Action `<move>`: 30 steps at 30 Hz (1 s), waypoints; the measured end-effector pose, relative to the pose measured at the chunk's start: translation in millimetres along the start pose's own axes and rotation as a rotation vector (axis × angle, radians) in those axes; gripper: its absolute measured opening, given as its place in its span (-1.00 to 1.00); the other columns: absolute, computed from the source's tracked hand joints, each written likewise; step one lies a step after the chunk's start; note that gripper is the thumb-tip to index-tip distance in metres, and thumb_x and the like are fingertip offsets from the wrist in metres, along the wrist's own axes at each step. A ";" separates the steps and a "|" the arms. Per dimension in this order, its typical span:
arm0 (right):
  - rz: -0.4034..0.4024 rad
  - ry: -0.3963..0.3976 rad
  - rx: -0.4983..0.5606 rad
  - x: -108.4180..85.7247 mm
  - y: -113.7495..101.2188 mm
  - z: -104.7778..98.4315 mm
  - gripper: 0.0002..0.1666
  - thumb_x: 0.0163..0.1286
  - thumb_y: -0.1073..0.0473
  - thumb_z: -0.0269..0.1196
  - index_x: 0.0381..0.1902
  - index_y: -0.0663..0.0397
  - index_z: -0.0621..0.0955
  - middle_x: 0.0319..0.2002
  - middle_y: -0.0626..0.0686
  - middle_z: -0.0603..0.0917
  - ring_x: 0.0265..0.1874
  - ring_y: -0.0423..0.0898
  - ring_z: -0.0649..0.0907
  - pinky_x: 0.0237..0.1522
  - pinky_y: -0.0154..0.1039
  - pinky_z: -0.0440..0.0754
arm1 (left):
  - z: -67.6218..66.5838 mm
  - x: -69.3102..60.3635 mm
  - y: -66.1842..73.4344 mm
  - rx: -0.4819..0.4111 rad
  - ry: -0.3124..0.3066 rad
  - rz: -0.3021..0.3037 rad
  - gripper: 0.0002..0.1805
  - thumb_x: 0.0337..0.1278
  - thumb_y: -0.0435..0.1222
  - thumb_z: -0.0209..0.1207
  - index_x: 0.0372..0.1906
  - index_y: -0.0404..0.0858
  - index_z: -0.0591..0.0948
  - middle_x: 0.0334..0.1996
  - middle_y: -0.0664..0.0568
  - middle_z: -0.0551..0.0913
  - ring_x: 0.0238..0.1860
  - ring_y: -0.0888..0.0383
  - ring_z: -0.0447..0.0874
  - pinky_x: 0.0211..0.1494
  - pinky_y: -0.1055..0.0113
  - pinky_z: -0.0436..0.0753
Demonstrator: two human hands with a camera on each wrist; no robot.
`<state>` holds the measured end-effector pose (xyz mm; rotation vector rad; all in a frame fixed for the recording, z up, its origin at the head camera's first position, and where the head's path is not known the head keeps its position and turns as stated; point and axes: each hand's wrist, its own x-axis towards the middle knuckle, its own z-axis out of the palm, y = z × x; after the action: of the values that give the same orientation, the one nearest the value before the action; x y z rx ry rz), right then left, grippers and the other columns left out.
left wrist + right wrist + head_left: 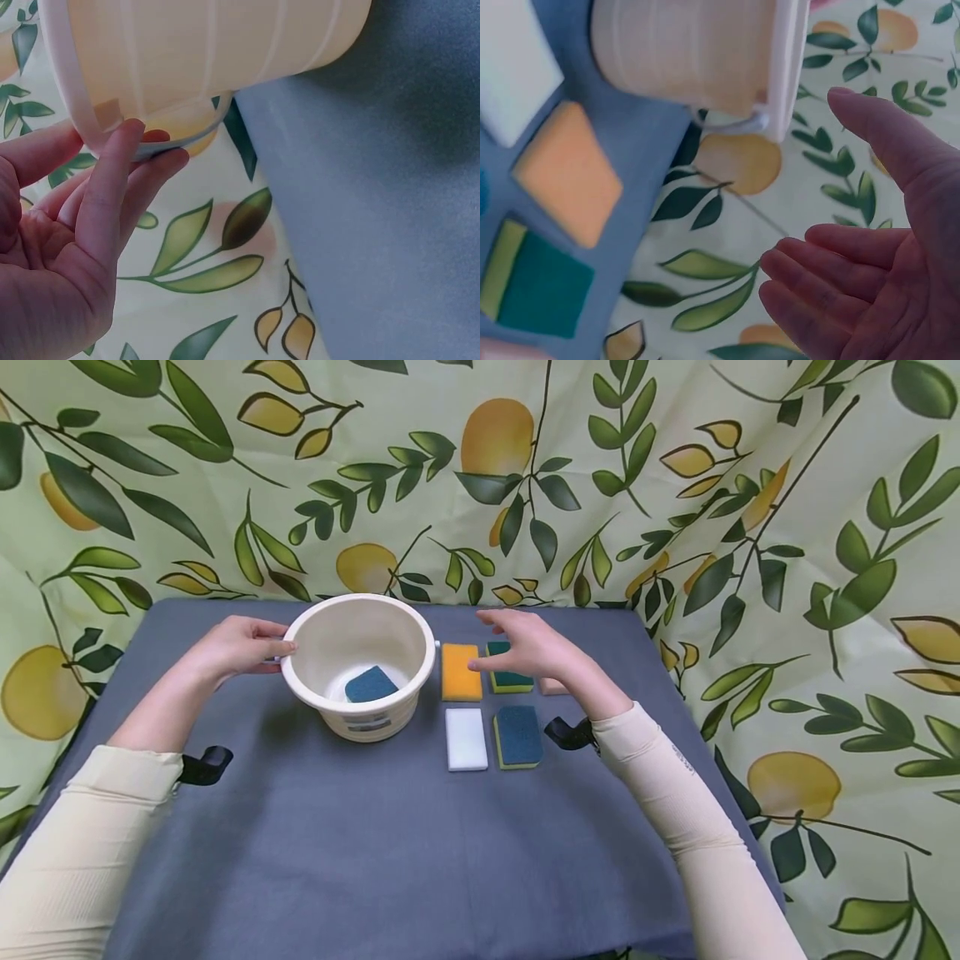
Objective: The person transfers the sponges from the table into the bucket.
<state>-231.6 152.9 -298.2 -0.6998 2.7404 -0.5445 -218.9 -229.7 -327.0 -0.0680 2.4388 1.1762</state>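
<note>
A cream plastic bucket stands on the table, with a dark blue-green scouring sponge lying inside on its bottom. At its left side my left hand holds the rim between thumb and fingers; in the left wrist view the fingers also touch the bucket's thin handle. My right hand hovers to the right of the bucket, above the sponges, fingers spread and holding nothing. Beneath and beside it lie an orange sponge and a green-topped yellow sponge, partly covered by the hand in the head view.
Closer to me lie a white sponge and a blue-topped yellow sponge. A pink piece shows partly behind the right wrist. Blue-grey cloth covers the table; a leaf-and-fruit patterned curtain hangs behind and at the sides.
</note>
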 end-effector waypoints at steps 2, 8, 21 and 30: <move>0.013 0.007 0.012 -6.5 7.8 2.4 0.00 0.23 -0.18 0.37 0.47 0.11 0.25 0.38 0.11 0.38 0.28 0.03 0.43 0.30 -0.02 0.43 | 0.6 0.1 -0.3 -0.003 -0.001 0.002 -0.36 0.42 -0.21 0.08 0.40 -0.52 0.24 0.29 -0.45 0.30 0.14 -0.22 0.47 0.10 0.10 0.63; 0.061 0.038 0.050 -24.7 30.0 14.4 0.00 0.21 -0.16 0.39 0.46 0.14 0.26 0.37 0.14 0.39 0.26 0.05 0.43 0.24 0.02 0.48 | 2.1 0.8 -2.3 -0.007 -0.002 0.021 -0.37 0.41 -0.23 0.09 0.38 -0.54 0.24 0.27 -0.46 0.32 0.09 -0.17 0.52 0.05 0.14 0.66; 0.192 0.157 0.208 -55.0 74.1 55.1 0.06 0.16 -0.13 0.44 0.48 0.12 0.23 0.38 0.19 0.35 0.27 0.15 0.44 0.22 0.16 0.48 | 0.0 1.6 -3.4 -0.006 0.004 0.035 -0.36 0.41 -0.23 0.09 0.39 -0.55 0.23 0.27 -0.47 0.32 0.05 -0.09 0.55 0.04 0.17 0.67; 0.237 0.147 0.209 -66.8 88.1 80.1 0.06 0.15 -0.16 0.44 0.45 0.20 0.26 0.37 0.23 0.36 0.28 0.15 0.42 0.21 0.16 0.47 | -0.3 1.0 -2.3 0.004 -0.003 0.013 -0.34 0.42 -0.20 0.07 0.40 -0.54 0.21 0.29 -0.47 0.30 0.13 -0.22 0.47 0.08 0.12 0.64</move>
<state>-183.7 234.9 -396.3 -0.2912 2.7903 -0.8397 -219.4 -231.3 -329.0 -0.0486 2.4424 1.1763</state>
